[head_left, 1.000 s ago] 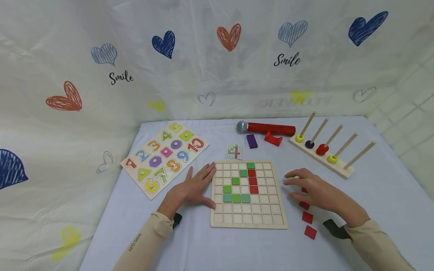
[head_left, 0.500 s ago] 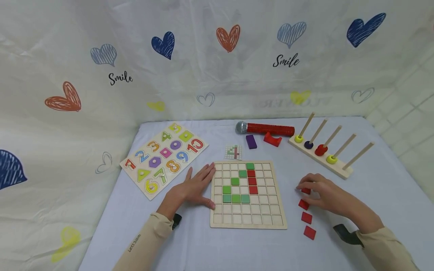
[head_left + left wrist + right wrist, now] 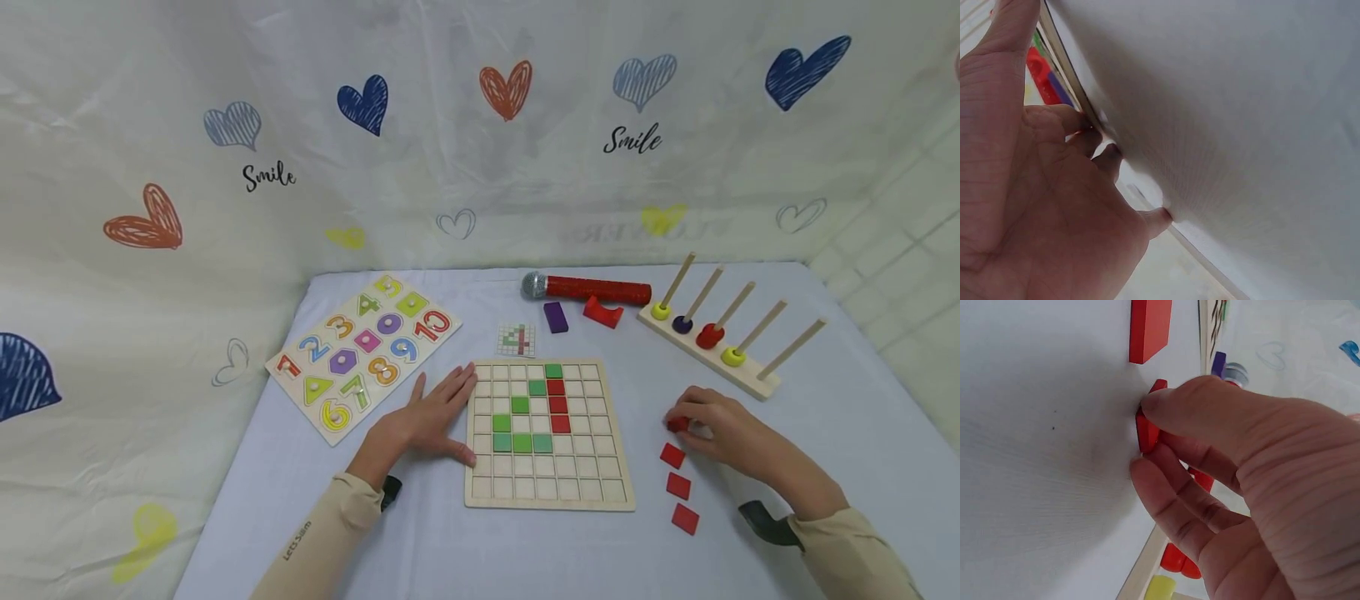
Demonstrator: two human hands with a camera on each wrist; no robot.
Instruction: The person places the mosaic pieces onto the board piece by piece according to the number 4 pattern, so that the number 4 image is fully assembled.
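Note:
My left hand [image 3: 431,421] lies with its fingers spread along the left edge of a wooden grid board [image 3: 547,492], touching its rim. Green tiles [image 3: 522,442] form a slanted line and a row on the board, and a column of red tiles [image 3: 558,405] stands beside them. To the right of the board, my right hand [image 3: 720,427] pinches a small red square tile [image 3: 1150,422] between thumb and fingers, close over the white cloth. Three more loose red tiles [image 3: 678,486] lie in a line nearer the front.
A number puzzle board [image 3: 363,358] lies at the left. Behind the grid are a small pattern card [image 3: 517,339], a purple block [image 3: 556,317], a red arched block [image 3: 602,312] and a red microphone [image 3: 600,289]. A peg stand with rings [image 3: 708,350] stands at the back right.
My right hand has moved right, away from the board, down to the farthest loose red tile and now pinches it. The left hand has stayed on the board's edge.

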